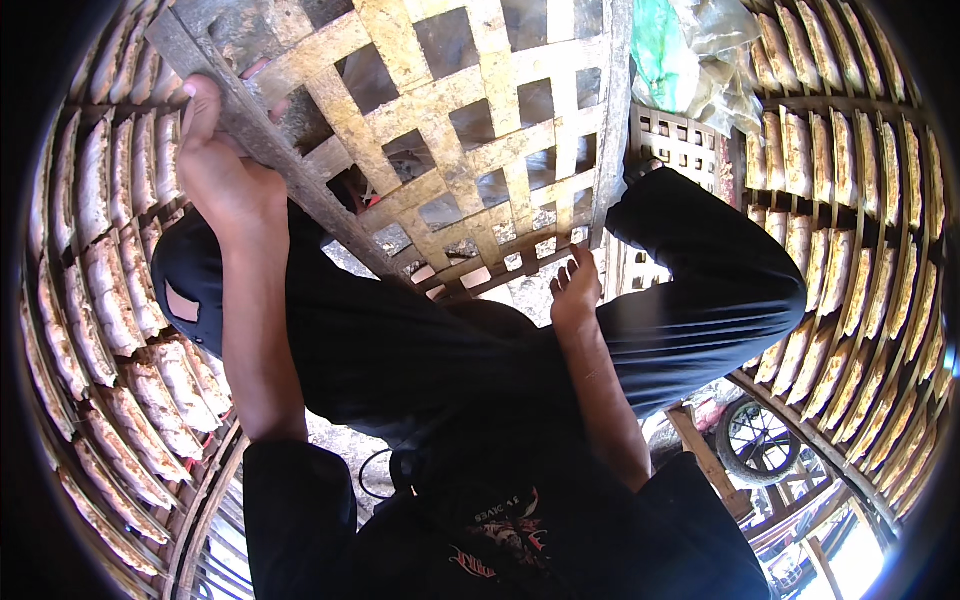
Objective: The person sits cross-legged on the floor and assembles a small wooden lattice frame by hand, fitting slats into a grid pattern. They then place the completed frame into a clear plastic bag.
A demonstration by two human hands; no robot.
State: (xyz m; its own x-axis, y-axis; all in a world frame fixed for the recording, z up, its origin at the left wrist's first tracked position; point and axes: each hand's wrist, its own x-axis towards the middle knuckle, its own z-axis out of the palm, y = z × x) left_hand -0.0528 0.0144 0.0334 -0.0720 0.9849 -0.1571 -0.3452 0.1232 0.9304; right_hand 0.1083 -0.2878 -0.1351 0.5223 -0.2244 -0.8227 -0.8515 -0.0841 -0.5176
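Rack (425, 95) is slanting; left hand (222, 180) is clasping its nine-o'clock edge, thumb up; right hand (577, 292) is half-curling at five o'clock, hold unclear.

Pale, mottled floor (335, 438) — what lies there mostly hidden.

The person wears a loose black cloth shirt (430, 530) with wide black cloth sleeves (300, 500). On its front is a small red and pale picture (507, 540) with little letters. The baggy black cloth trousers (390, 350) have lots of folds and a ripped hole (182, 303) at the left knee. The left hand (228, 185) and right hand (576, 292) are bare
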